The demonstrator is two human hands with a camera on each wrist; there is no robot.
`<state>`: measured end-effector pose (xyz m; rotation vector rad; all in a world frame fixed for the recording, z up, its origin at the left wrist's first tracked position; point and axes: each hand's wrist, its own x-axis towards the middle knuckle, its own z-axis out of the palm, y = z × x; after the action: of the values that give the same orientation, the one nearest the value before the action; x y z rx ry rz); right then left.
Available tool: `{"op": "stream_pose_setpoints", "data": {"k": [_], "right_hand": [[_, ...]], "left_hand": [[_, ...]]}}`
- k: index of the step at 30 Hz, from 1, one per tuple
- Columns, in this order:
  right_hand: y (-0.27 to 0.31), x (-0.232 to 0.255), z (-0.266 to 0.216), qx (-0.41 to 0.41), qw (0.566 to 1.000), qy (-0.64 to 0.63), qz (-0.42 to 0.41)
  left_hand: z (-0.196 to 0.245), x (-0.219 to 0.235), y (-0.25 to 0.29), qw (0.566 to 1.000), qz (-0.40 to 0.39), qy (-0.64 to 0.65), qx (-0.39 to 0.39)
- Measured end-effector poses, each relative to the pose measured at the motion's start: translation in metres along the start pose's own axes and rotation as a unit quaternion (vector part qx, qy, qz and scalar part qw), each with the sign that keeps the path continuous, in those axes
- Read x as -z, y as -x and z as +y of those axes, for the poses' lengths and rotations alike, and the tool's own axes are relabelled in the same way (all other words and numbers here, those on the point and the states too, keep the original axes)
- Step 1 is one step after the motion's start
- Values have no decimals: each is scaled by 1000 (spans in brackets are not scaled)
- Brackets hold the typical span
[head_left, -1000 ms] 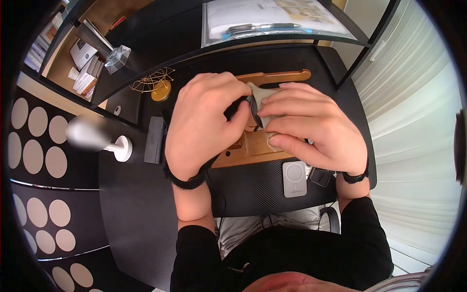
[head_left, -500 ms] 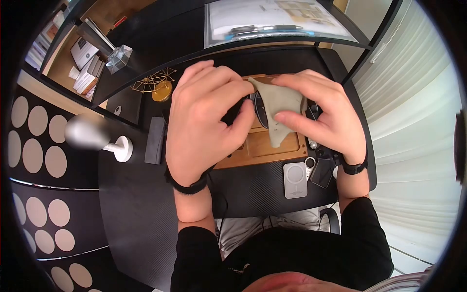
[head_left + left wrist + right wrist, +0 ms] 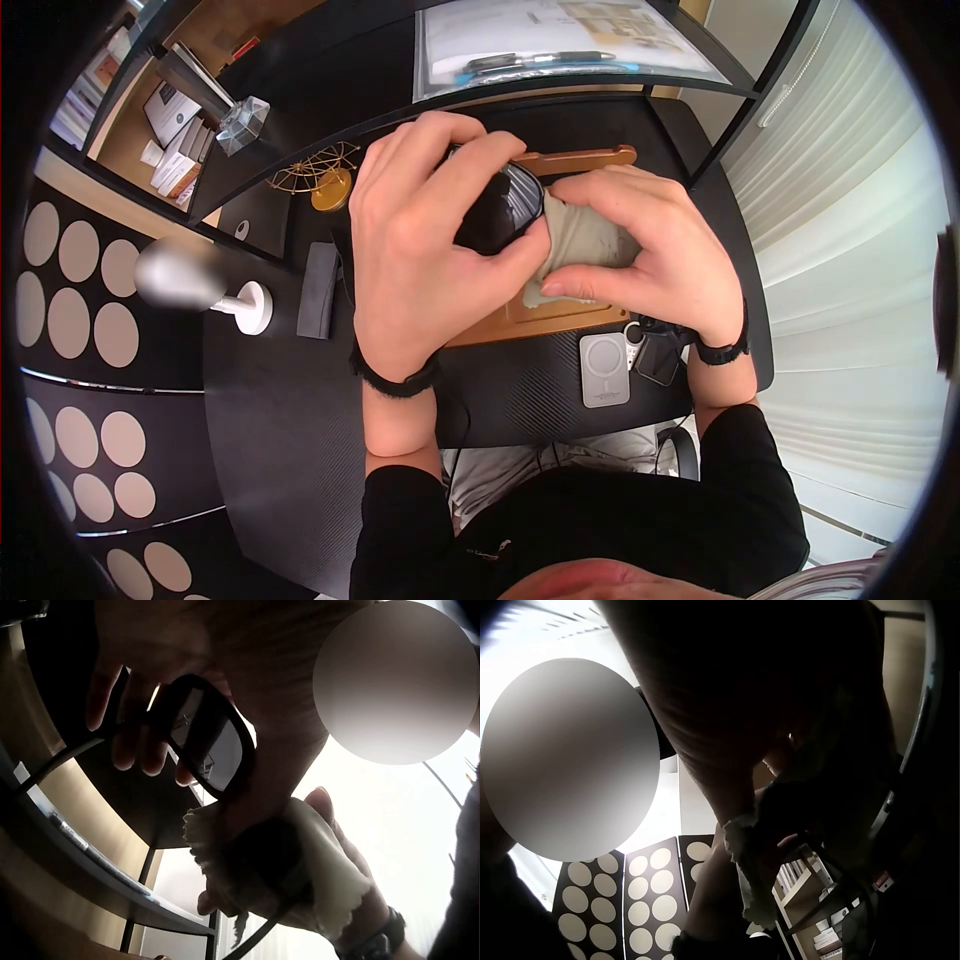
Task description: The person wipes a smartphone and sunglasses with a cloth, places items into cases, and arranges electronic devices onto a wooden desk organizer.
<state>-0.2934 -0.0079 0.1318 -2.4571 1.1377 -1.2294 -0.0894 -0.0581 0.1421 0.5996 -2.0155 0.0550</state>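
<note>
Dark-lensed glasses (image 3: 508, 200) are held up between the two hands, above a wooden tray (image 3: 500, 327). The left hand (image 3: 430, 240) grips them, its thumb and fingers around the left-side lens. A grey-green cloth (image 3: 590, 235) is wrapped over the other lens, and the right hand (image 3: 660, 245) pinches it between thumb and fingers. In the left wrist view one lens (image 3: 214, 742) shows bare beside the left hand (image 3: 262, 697), while the cloth (image 3: 330, 862) covers the other. The right wrist view is dark, with the cloth's ragged edge (image 3: 746, 877) visible.
A grey magnetic charger (image 3: 605, 370) and small dark devices (image 3: 657, 357) lie right of the tray's front. Leftward are a dark case (image 3: 318, 290), a white lamp (image 3: 250, 305) and a gold wheel ornament (image 3: 330, 188). A shelf (image 3: 400, 118) crosses behind the hands.
The glasses have turned so that a dark lens faces up by the left hand. The cloth, spread over a lens half a second ago, is now bunched around it in the right hand's pinch.
</note>
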Motion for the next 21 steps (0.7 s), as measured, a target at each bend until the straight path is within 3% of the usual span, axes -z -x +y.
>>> {"op": "stream_pose_setpoints", "data": {"k": [3, 11, 14, 21], "right_hand": [[1, 0, 0, -22, 999, -28, 7], [0, 15, 3, -90, 987, -127, -27], [1, 16, 5, -78, 992, -103, 0], [4, 15, 17, -128, 968, -204, 65]], "left_hand": [[0, 1, 1, 999, -7, 19, 27], [2, 0, -1, 999, -15, 18, -23], [4, 0, 0, 999, -21, 29, -20], [9, 10, -4, 995, -97, 27, -7]]}}
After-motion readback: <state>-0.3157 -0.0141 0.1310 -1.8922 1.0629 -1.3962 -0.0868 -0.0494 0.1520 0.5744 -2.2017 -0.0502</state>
